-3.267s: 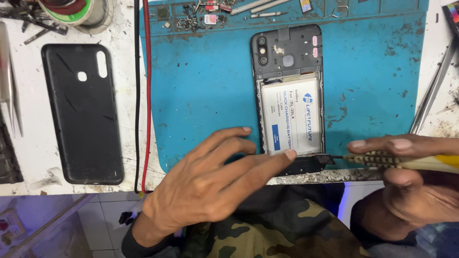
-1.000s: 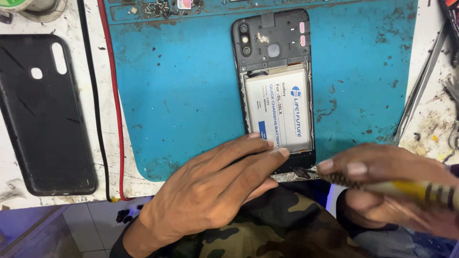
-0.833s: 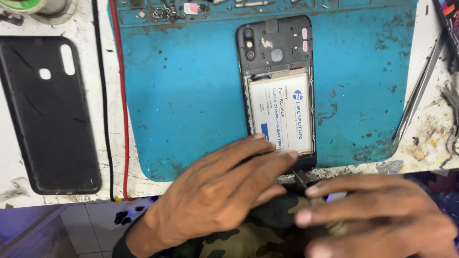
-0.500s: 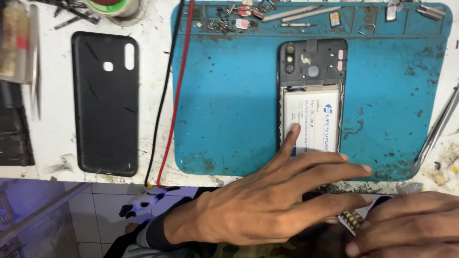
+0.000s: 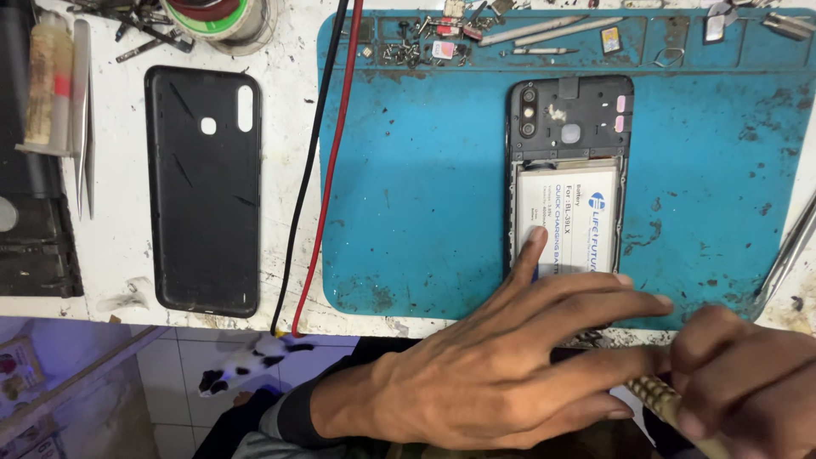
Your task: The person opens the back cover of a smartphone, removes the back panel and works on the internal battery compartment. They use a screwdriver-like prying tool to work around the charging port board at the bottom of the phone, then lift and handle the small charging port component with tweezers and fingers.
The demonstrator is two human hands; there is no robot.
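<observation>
Resting flat, fingers spread, the left hand [image 5: 501, 357] covers the lower end of the opened phone [image 5: 568, 170] at centre-right on the blue mat [image 5: 408, 195]. The right hand [image 5: 748, 382], lower right, grips a knurled tool handle [image 5: 659, 395]. A black back cover [image 5: 204, 191] lies at left.

The left hand [image 5: 501, 365] lies flat, palm down, fingers spread and stretched toward the far right, index fingertip farthest. The right hand [image 5: 748, 382], at the near right edge, is curled closed, knuckles up, touching the left fingertips.
</observation>
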